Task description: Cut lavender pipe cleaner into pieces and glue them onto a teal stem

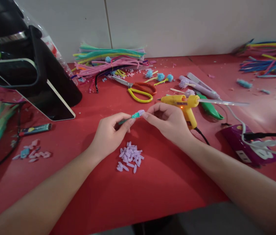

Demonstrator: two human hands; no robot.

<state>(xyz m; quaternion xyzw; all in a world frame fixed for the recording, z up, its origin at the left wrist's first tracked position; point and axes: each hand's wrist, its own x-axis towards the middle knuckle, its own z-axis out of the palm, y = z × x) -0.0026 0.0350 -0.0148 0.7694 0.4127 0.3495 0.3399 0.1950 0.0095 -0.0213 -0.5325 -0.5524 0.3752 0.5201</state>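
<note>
Near the middle of the red table (99, 195), my left hand (111, 132) pinches a thin green stem wrapped in teal (136, 115). Small lilac pieces (141, 112) sit at its tip. The thumb and index finger of my right hand (168, 120) are pressed together at this lilac tip. Below my hands lies a loose pile of lilac pieces (130, 155). A yellow glue gun (184, 102) with a clear glue stick rests just beyond my right hand, its small light glowing orange.
Scissors (140, 92), bundled pipe cleaners (108, 60) and blue pompom stems (160, 77) lie behind my hands. A black bottle (54, 71) with a phone leans at left. A purple power strip (248, 143), cables and a green tool (208, 106) are at right.
</note>
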